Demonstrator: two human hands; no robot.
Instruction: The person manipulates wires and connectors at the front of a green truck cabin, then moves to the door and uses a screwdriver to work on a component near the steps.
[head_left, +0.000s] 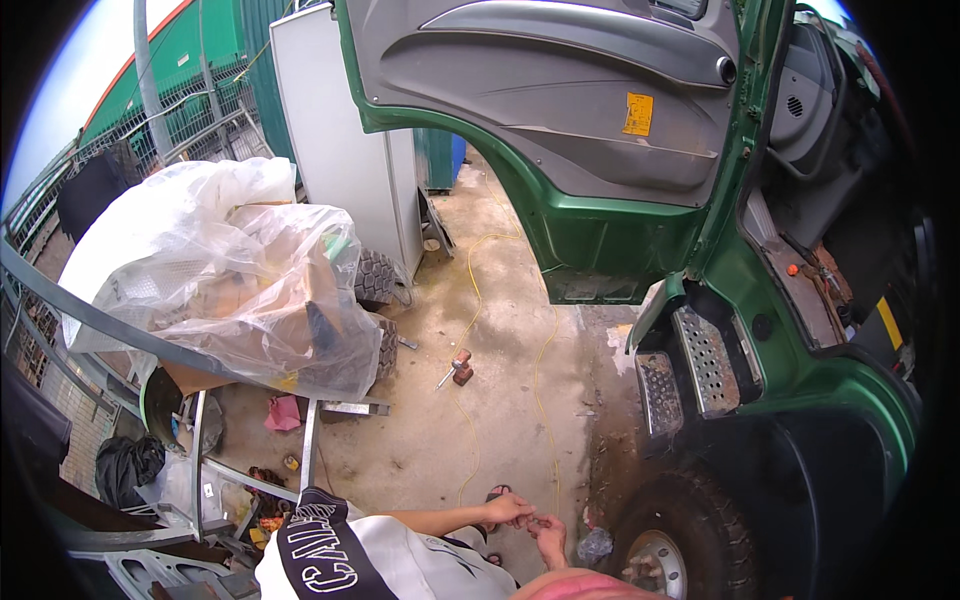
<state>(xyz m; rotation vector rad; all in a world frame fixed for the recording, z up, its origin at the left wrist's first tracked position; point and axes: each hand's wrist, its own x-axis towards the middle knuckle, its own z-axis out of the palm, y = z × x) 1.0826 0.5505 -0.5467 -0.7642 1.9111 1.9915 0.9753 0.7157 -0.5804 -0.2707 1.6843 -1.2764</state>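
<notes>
Over grey concrete (pixel 510 400), left hand (pixel 508 508) and right hand (pixel 549 538) meet, fingers (pixel 524 511) curled, hold unclear; thin yellow cable (pixel 556 470) looks light, flexible, pinchable midway.

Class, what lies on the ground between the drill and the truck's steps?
In the head view, a yellow cord on concrete, then darker ground, lies between the drill and the steps.

Your stained concrete floor (pixel 510 400) carries a red power drill (pixel 461 368), its bit pointing left and toward you. One yellow line (pixel 478 292) passes beside the drill; a second yellow line (pixel 537 390) runs to its right. Locate a pink cloth (pixel 284 413) to the drill's left.
</notes>
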